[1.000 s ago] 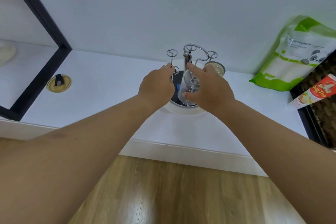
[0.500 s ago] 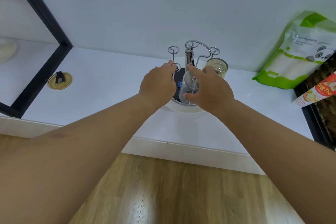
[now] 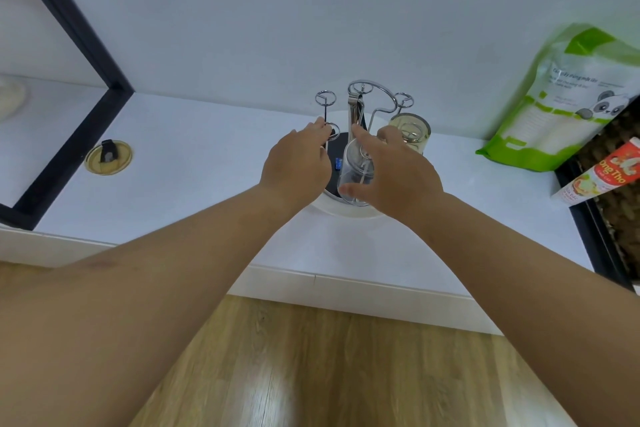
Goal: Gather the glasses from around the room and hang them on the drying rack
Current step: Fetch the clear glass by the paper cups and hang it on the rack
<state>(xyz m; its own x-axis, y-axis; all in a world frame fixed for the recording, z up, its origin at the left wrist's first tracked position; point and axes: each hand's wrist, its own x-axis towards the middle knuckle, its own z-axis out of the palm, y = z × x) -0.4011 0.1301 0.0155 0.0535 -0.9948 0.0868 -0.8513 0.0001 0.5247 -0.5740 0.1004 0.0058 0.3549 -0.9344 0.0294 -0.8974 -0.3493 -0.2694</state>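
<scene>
A chrome drying rack point(image 3: 360, 104) with ring-tipped prongs stands on a round dark base point(image 3: 335, 163) on the white counter point(image 3: 194, 184). My right hand point(image 3: 398, 173) grips a clear glass point(image 3: 356, 173), upside down over a front prong; the prong shows through the glass. My left hand point(image 3: 298, 166) pinches a thin left prong point(image 3: 325, 121) of the rack. A second, yellowish glass point(image 3: 410, 132) hangs upside down on a right rear prong, just behind my right hand.
A green and white pouch point(image 3: 561, 97) leans on the wall at right, with a red and white tube point(image 3: 602, 173) beside it on a dark tray. A round yellow lid point(image 3: 108, 157) lies at left near a black frame point(image 3: 65, 135). Wooden floor lies below the counter's edge.
The clear glass has come slightly lower over the front prong in my right hand. My left hand stays on the left prong. The view has shifted a little.
</scene>
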